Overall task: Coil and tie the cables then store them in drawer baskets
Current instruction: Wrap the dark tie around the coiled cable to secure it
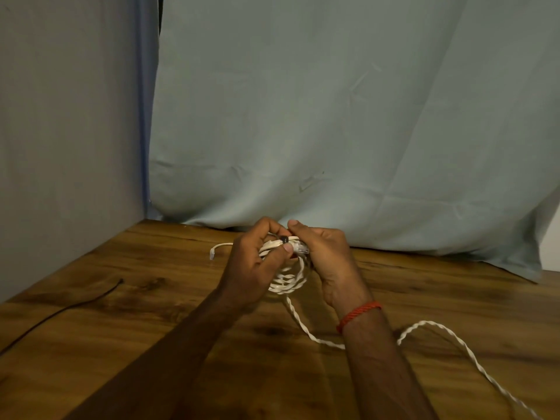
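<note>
Loops could spring free, I reckon, if left hand or right hand, both pinching the cable coil, slackens.

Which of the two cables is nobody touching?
The thin black cable, lying alone at the left of the table. The white twisted cable is coiled and gripped by the left hand and right hand.

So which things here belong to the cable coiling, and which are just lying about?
In the job:
- white cable, partly coiled, gripped by left hand and right hand
- black tie at the top of the coil
- thin black cord on the table; possibly another cable or tie, cannot tell

Just there:
- wooden table
- blue cloth
- red wrist thread
</note>
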The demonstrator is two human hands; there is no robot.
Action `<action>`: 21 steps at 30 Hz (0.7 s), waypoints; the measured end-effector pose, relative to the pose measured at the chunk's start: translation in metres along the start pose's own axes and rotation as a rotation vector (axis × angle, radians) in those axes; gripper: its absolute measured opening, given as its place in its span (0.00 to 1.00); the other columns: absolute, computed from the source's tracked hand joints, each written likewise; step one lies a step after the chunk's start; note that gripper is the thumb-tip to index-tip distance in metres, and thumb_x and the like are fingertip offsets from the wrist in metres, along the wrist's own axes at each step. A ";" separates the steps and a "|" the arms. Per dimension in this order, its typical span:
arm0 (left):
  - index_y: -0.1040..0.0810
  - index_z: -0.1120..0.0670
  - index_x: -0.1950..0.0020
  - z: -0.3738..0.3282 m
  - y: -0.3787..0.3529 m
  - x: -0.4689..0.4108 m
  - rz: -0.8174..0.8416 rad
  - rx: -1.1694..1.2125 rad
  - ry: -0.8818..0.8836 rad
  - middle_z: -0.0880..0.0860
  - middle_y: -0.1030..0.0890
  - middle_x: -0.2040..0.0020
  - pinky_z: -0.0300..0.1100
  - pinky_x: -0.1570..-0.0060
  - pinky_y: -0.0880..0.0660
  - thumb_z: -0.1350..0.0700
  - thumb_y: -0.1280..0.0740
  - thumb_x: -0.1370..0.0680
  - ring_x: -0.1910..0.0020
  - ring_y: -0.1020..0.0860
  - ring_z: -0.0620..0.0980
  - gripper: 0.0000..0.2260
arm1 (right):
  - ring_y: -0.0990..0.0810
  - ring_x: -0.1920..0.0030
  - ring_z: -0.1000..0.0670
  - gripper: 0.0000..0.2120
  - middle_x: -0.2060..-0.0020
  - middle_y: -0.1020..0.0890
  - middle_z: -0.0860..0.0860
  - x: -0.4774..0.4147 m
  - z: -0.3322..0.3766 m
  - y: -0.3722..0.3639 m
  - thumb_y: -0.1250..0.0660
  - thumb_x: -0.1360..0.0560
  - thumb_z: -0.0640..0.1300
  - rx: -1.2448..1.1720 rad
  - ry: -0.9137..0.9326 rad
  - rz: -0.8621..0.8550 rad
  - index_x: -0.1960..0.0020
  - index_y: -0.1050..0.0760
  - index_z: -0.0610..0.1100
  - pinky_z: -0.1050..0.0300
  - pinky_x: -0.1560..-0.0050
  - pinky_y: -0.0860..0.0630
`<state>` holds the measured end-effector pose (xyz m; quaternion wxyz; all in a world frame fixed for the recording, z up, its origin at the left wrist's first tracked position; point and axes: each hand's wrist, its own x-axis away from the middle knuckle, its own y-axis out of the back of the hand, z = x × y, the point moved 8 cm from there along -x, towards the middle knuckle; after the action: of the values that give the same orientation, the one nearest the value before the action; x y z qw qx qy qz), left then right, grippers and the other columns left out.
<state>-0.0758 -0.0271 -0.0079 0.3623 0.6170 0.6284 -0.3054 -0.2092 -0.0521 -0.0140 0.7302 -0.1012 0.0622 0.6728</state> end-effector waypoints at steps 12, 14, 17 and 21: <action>0.29 0.49 0.66 0.031 0.025 -0.008 -0.233 0.102 0.237 0.48 0.31 0.75 0.40 0.72 0.37 0.47 0.34 0.27 0.76 0.34 0.47 0.11 | 0.16 0.60 0.57 0.06 0.63 0.15 0.55 0.006 0.022 0.011 0.28 0.23 0.49 0.306 0.377 -0.207 0.54 0.16 0.47 0.61 0.59 0.21; 0.31 0.53 0.65 0.038 0.028 -0.008 -0.276 0.188 0.299 0.49 0.33 0.75 0.38 0.75 0.40 0.50 0.34 0.25 0.76 0.37 0.47 0.12 | 0.18 0.59 0.57 0.03 0.60 0.16 0.56 0.014 0.030 0.009 0.27 0.24 0.47 0.374 0.473 -0.242 0.55 0.17 0.49 0.67 0.62 0.24; 0.33 0.54 0.65 0.044 0.031 -0.009 -0.313 0.255 0.348 0.46 0.34 0.75 0.34 0.77 0.41 0.59 0.37 0.19 0.76 0.38 0.43 0.14 | 0.23 0.56 0.58 0.04 0.53 0.23 0.56 0.025 0.037 0.004 0.27 0.25 0.49 0.499 0.553 -0.297 0.57 0.20 0.54 0.72 0.63 0.30; 0.34 0.53 0.66 0.049 0.033 -0.009 -0.346 0.308 0.403 0.45 0.34 0.76 0.34 0.78 0.43 0.63 0.40 0.18 0.77 0.39 0.43 0.16 | 0.24 0.62 0.56 0.06 0.64 0.21 0.55 0.030 0.043 -0.011 0.27 0.25 0.50 0.560 0.697 -0.166 0.60 0.19 0.52 0.64 0.65 0.29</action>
<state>-0.0395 -0.0709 -0.0250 0.0753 0.5966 0.7296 -0.3258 -0.1976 -0.0135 0.0218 0.7163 -0.1248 0.4756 0.4951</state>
